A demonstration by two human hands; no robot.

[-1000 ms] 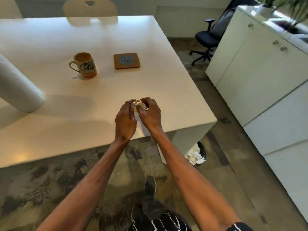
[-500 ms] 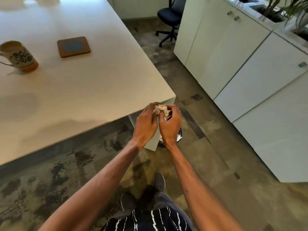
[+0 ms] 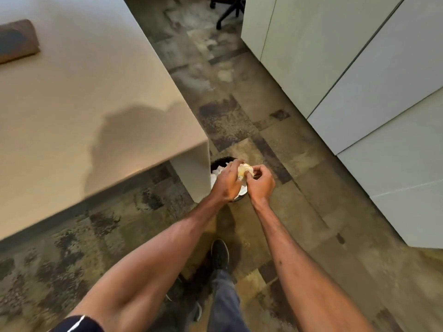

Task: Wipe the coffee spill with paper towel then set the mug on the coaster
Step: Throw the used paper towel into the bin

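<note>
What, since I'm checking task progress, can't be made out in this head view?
All from the head view:
The mug is outside the frame, so whether it sits on the coaster is unknown.
The coaster is blurred and cut off by the left edge.
The paper towel wad is partly covered by the left hand and right hand gripping it.
The bin is mostly hidden behind both hands and the table corner.

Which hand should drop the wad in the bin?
Left, likely. The left hand sits directly over the bin and grips the paper towel wad; the right hand pinches it from the bin's right edge.
</note>
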